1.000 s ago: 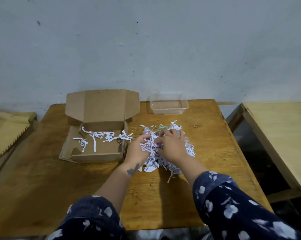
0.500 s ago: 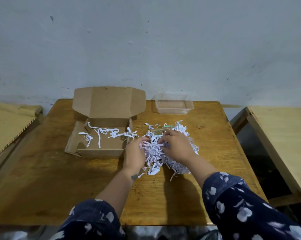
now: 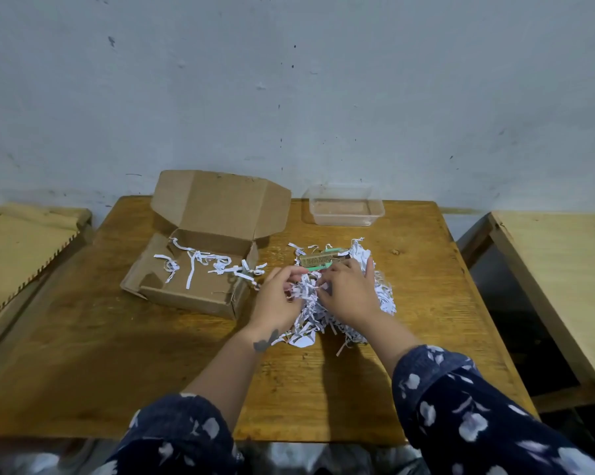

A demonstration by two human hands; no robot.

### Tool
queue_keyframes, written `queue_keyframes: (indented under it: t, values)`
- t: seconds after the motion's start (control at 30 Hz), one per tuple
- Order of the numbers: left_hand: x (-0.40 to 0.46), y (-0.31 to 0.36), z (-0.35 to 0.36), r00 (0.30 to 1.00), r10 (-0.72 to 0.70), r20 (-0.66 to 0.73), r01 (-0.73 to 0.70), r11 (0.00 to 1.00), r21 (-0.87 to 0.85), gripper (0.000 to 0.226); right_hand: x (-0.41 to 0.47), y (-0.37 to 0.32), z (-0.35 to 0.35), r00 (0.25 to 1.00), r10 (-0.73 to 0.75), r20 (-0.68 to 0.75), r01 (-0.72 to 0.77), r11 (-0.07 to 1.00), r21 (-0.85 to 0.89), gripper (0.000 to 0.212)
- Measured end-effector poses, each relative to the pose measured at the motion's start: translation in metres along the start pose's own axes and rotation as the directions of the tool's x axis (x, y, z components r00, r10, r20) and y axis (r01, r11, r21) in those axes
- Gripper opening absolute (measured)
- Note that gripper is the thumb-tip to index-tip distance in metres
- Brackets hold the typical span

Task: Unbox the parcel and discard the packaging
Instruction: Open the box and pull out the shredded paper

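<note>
shredded paper fill: light, loose, sheds strands; left hand and right hand pinching clumps; best scooped from beneath.

You have one open cardboard box, one clear plastic container, one heap of shredded paper, one small green-edged item, and your two hands on one tabletop.

Bare tabletop is offered along the near edge and left front. The left middle is occupied by the open cardboard box, its lid raised toward the wall. The centre is blocked by the shredded paper pile. A clear plastic container stands at the far edge.
</note>
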State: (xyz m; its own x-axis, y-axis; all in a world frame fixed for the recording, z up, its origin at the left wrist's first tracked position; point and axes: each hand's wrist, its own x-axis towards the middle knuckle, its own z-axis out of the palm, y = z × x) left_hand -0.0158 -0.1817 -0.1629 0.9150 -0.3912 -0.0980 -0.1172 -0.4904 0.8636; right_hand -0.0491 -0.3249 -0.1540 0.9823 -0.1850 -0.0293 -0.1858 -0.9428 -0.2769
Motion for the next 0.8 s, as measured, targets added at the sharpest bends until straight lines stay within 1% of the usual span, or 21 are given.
queue_keyframes:
  t: [0.07,0.1,0.17,0.2,0.23,0.27,0.3,0.33,0.37,0.4,0.43,0.47,0.5,0.53,0.57,0.63,0.7,0.73,0.8]
  values:
    - [-0.002,0.002,0.001,0.996,0.089,-0.001,-0.089,0.994,0.056,0.046,0.001,0.000,-0.001,0.998,0.017,-0.052,-0.017,1.000,0.013,0.021]
    - [-0.002,0.003,0.002,0.993,0.121,-0.015,-0.118,0.987,0.108,0.038,0.002,0.000,-0.002,0.997,0.032,-0.075,-0.028,0.998,0.052,0.020]
    - [0.000,0.004,0.002,0.990,0.141,-0.028,-0.126,0.944,0.305,0.015,0.006,0.003,-0.004,0.996,0.056,-0.075,-0.044,0.988,0.149,0.022]
    - [0.001,0.004,0.001,0.990,0.138,-0.023,-0.116,0.903,0.414,0.010,0.008,0.005,-0.005,0.997,0.050,-0.055,-0.038,0.979,0.202,0.022]
    - [0.002,0.003,0.002,0.991,0.134,-0.008,-0.112,0.860,0.498,0.018,0.010,0.009,-0.006,0.999,0.037,-0.034,-0.026,0.962,0.271,0.021]
    - [0.003,0.003,0.002,0.993,0.119,0.008,-0.104,0.831,0.546,0.026,0.011,0.012,-0.008,0.999,0.028,-0.025,-0.017,0.937,0.348,0.020]
    - [0.004,0.006,0.003,0.994,0.105,0.004,-0.089,0.820,0.566,0.033,0.012,0.015,-0.011,0.999,0.034,-0.033,-0.017,0.915,0.402,0.019]
    - [0.005,0.009,0.003,0.995,0.099,-0.019,-0.071,0.818,0.570,0.039,0.014,0.019,-0.016,0.997,0.044,-0.065,-0.014,0.914,0.405,0.020]
    - [0.007,0.013,0.004,0.993,0.099,-0.056,-0.049,0.816,0.576,0.042,0.016,0.022,-0.020,0.994,0.047,-0.097,-0.009,0.934,0.357,0.020]
    - [0.009,0.017,0.006,0.990,0.105,-0.092,-0.030,0.803,0.595,0.042,0.019,0.026,-0.022,0.995,0.041,-0.090,-0.014,0.959,0.282,0.022]
    - [0.012,0.021,0.008,0.987,0.115,-0.108,-0.022,0.780,0.626,0.039,0.022,0.029,-0.024,0.999,0.038,-0.031,-0.031,0.978,0.206,0.026]
    - [0.016,0.025,0.010,0.989,0.116,-0.093,-0.026,0.754,0.656,0.036,0.024,0.032,-0.026,0.997,0.053,0.063,-0.063,0.985,0.160,0.032]
    - [0.019,0.028,0.014,0.993,0.105,-0.050,-0.044,0.736,0.676,0.036,0.025,0.034,-0.027,0.985,0.079,0.155,-0.104,0.982,0.158,0.037]
    - [0.020,0.031,0.018,0.997,0.082,0.009,-0.065,0.726,0.685,0.040,0.024,0.035,-0.027,0.971,0.103,0.214,-0.142,0.974,0.176,0.039]
    - [0.022,0.033,0.022,0.997,0.045,0.066,-0.078,0.720,0.690,0.044,0.023,0.036,-0.026,0.964,0.127,0.233,-0.173,0.966,0.190,0.040]
    - [0.023,0.034,0.030,0.990,-0.026,0.137,-0.079,0.704,0.706,0.054,0.018,0.038,-0.024,0.959,0.190,0.212,-0.229,0.957,0.177,0.041]
    - [0.025,0.031,0.032,0.987,-0.054,0.149,-0.070,0.696,0.715,0.059,0.010,0.038,-0.021,0.942,0.257,0.214,-0.301,0.932,0.205,0.042]
    - [0.027,0.030,0.030,0.987,-0.052,0.151,-0.073,0.696,0.715,0.057,0.006,0.036,-0.020,0.932,0.277,0.234,-0.334,0.908,0.255,0.043]
    - [0.032,0.029,0.022,0.987,-0.045,0.154,-0.079,0.695,0.714,0.052,0.000,0.031,-0.017,0.928,0.270,0.258,-0.351,0.867,0.354,0.046]
